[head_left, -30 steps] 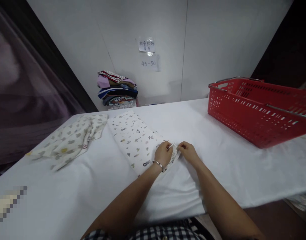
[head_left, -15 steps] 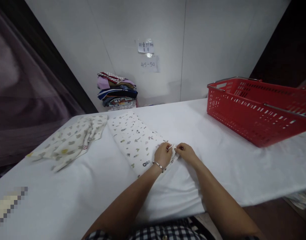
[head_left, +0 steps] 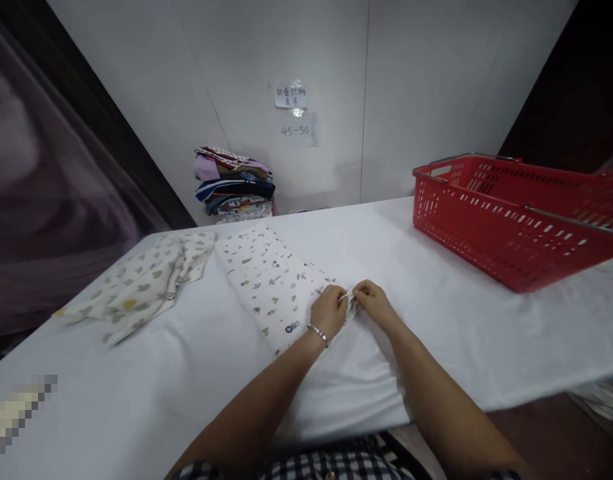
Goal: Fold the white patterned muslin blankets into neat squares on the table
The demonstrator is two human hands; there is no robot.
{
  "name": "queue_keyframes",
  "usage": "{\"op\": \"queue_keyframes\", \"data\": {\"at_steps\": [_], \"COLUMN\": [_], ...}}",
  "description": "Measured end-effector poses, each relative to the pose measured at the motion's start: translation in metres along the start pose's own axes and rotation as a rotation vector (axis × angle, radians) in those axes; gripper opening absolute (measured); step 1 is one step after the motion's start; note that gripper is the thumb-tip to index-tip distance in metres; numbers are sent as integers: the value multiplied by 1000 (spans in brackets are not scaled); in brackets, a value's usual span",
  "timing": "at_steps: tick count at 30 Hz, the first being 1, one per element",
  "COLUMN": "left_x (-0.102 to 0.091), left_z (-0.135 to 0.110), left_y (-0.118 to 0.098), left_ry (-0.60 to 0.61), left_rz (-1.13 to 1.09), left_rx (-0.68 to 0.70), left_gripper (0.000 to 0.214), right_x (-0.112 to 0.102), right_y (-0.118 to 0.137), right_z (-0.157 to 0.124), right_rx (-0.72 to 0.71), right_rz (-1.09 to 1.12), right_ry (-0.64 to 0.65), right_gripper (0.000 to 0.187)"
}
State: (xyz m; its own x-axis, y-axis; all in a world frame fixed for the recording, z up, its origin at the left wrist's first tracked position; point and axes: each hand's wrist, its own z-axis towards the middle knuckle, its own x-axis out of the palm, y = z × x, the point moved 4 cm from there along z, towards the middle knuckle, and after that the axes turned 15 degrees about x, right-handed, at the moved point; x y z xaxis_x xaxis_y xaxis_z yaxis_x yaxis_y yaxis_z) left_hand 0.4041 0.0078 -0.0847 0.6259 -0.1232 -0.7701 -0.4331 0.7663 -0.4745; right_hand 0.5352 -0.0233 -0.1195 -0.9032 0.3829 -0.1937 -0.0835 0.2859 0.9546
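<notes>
A white cloth [head_left: 266,280] printed with small grey, green and brown figures lies spread on the white-covered table [head_left: 466,333]. My left hand [head_left: 329,310], a bracelet at its wrist, pinches this cloth near its right end. Beside it my right hand [head_left: 373,303] is closed on the edge of the same end, fingertips almost meeting those of the left. Between the two hands the fabric is bunched and slightly raised. Exactly which part of the edge is gripped is hidden by the fingers.
On the table's left lies a crumpled cream cloth [head_left: 151,277] with grey-green patches. A red plastic basket [head_left: 486,233] with metal handles stands at the right. A stack of folded clothes [head_left: 235,183] sits by the wall at the back, below paper signs [head_left: 295,130].
My right hand has shifted slightly left and up, closer to my left hand, still pinching the cloth's edge. The rest of the cloth lies as before.
</notes>
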Motion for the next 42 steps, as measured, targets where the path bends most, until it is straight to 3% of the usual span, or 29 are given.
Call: {"op": "queue_keyframes", "data": {"at_steps": [5,10,22,26,32,42], "left_x": [-5,-4,-8,-10,-4,-10], "left_z": [0,0,-5,-6,-7,-7], "left_y": [-4,-11,-15,-15,-12,-17], "left_ry": [-32,46,34,-20,43,-4], "left_rz": [23,57,87,44,-37,-96], "left_rx": [17,130,277,283,250,217], "left_gripper": [10,13,21,23,21,21], "right_x": [3,3,7,9,10,6], "right_y": [1,3,6,5,3,10], "right_z": [-3,-6,-11,-12,-11,-15], "right_rx": [54,63,106,116,116,129], "right_rz": [147,253,254,254,269,320], "right_ry": [95,139,197,237,251,226], "right_gripper": [22,24,26,26,29,31]}}
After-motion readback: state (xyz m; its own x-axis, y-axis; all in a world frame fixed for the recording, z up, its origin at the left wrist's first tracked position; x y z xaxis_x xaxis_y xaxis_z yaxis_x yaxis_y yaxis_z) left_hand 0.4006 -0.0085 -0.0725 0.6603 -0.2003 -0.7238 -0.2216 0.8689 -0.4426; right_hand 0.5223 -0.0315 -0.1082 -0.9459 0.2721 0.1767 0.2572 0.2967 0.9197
